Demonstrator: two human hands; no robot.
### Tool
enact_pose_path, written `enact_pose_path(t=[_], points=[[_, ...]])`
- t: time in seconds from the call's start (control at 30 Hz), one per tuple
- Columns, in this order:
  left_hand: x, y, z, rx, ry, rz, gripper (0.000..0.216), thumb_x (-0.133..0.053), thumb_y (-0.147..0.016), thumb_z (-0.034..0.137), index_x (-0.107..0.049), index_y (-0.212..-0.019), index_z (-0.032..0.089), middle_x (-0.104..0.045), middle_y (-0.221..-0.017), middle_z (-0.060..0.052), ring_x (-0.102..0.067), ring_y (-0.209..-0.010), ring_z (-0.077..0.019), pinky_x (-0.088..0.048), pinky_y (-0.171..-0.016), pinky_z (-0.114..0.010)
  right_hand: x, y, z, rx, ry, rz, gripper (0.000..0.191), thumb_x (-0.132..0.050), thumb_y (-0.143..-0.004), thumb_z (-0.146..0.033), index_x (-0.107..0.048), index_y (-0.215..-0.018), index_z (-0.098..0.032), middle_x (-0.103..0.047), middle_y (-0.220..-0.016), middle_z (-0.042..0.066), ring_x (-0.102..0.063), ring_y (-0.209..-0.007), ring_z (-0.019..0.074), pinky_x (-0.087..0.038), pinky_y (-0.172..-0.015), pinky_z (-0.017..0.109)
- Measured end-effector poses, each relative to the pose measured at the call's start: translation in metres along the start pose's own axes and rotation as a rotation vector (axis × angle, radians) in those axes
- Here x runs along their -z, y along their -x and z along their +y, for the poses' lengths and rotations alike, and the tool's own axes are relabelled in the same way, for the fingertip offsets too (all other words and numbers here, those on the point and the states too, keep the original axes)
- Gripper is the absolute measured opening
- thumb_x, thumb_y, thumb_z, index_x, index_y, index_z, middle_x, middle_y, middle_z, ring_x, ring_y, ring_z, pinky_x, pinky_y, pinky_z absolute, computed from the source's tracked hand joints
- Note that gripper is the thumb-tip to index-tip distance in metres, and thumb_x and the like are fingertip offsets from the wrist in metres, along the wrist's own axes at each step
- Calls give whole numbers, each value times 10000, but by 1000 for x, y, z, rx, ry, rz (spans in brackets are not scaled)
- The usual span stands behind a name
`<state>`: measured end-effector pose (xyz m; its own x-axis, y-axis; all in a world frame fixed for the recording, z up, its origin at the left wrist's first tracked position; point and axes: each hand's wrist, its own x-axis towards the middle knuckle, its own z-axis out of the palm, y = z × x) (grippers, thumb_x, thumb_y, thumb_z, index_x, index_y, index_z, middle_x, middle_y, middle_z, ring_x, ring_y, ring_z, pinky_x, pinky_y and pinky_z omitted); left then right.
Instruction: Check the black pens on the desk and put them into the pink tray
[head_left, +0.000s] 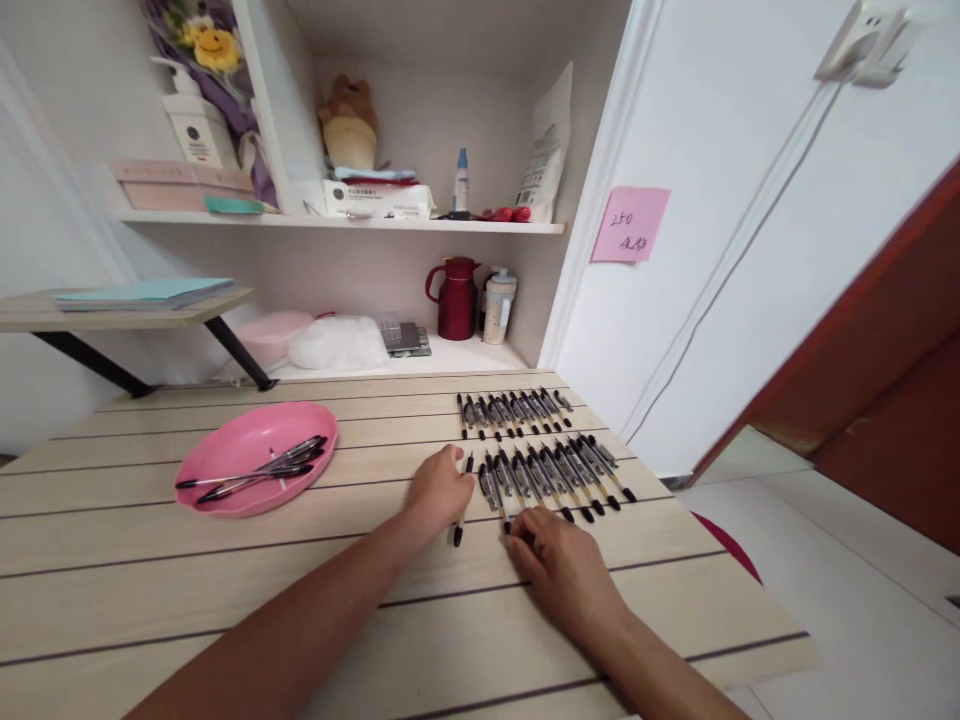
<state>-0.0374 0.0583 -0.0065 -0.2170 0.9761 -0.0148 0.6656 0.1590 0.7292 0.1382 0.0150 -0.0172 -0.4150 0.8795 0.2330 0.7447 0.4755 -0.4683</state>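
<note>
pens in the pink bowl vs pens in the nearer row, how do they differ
The bowl pens overlap in a loose heap; the nearer-row pens lie side by side. The bowl pens lie mostly crosswise; the nearer-row pens run mostly front to back. Both groups show black parts.

The pale wood-look tabletop point(450, 655), ruled with dark straight lines, is smooth with a low sheen. Toward its far left corner, the shallow pink bowl point(251, 432) with a scalloped rim looks like smooth, faintly glossy plastic. Nearer the right edge, the slim pens point(559, 478) have clear plastic barrels and black plastic ends, catching small silvery glints. Beyond the far edge, the dark red handled jug point(457, 300) is smooth and glossy; whether it is metal or plastic cannot be told. Beside it, the cream speckled bottle point(497, 310) looks more matt. The crumpled white bag point(339, 344) seems thin, translucent plastic. Higher up, the brown-and-cream toy point(351, 125) appears plush, and the square pink note point(631, 225) is matt paper.
</note>
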Motion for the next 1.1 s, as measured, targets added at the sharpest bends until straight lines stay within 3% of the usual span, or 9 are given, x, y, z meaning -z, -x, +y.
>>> enact_pose_path(t=[0.1,0.3,0.6,0.77,1.1], points=[[-9,-10,6,-19,-98,22,366,-554,-691,258,-545,-1044,163,-643,-921,-90,-572,-865,-201,-370,-704,-249,2,-1,3,-2,-9,0,123,-423,-778,-205,-531,-719,-197,-577,-713,9,-517,-655,133,-289,-588,227],[-20,-13,9,-31,-143,30,357,-539,-709,280,-531,-1046,164,-652,-921,-97,-579,-875,-205,-365,-714,-252,5,1,9,-7,-9,9,132,-419,-774,-187,-537,-716,-194,-569,-702,3,-505,-623,119,-282,-574,221],[-16,-8,13,38,42,-13,337,-532,-728,279,-530,-1051,179,-666,-741,-71,-612,-638,-181,-386,-569,-234,8,2,9,-21,-4,7,142,-406,-782,-182,-539,-734,-191,-573,-721,11,-501,-645,131,-275,-579,231],[-11,-4,9,87,144,-58,393,-478,-757,296,-467,-1126,159,-636,-774,-78,-555,-421,-123,-363,-418,-215,8,2,9,-22,-1,11,147,-402,-781,-168,-541,-738,-189,-573,-717,11,-494,-634,126,-267,-574,230],[-5,8,5,75,292,-151,394,-446,-761,237,-430,-1144,147,-593,-828,-58,-555,-430,-72,-369,-364,-148,6,2,7,-18,0,33,114,-431,-776,-186,-526,-714,-190,-572,-702,-1,-495,-636,122,-262,-571,226]])
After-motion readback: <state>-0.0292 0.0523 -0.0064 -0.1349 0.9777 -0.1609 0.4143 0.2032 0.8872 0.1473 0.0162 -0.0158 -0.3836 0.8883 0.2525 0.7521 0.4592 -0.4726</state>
